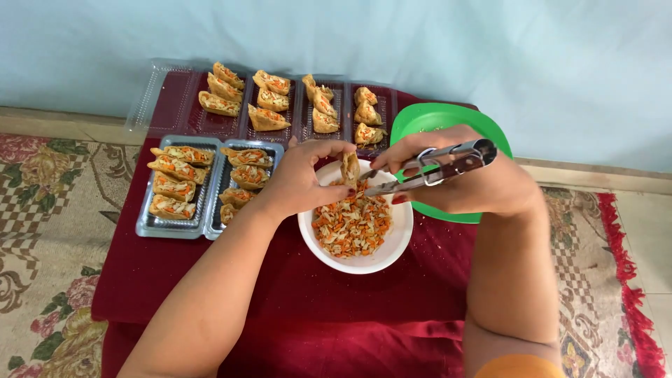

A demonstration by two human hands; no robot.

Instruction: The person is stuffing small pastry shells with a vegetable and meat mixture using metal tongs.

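A: Hands?
B: Left hand (302,176) pinches a pastry shell (350,168) over the white bowl (395,241) of filling; right hand (462,178) grips metal tongs (434,168).
A: Around?
B: Filled trays (210,183) to the left, green plate (437,119) behind, on red-clothed surface (294,294).

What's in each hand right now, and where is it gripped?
The left hand pinches a small fried pastry shell by its side, over the white bowl. The right hand holds metal tongs around the handle end, tips at the shell.
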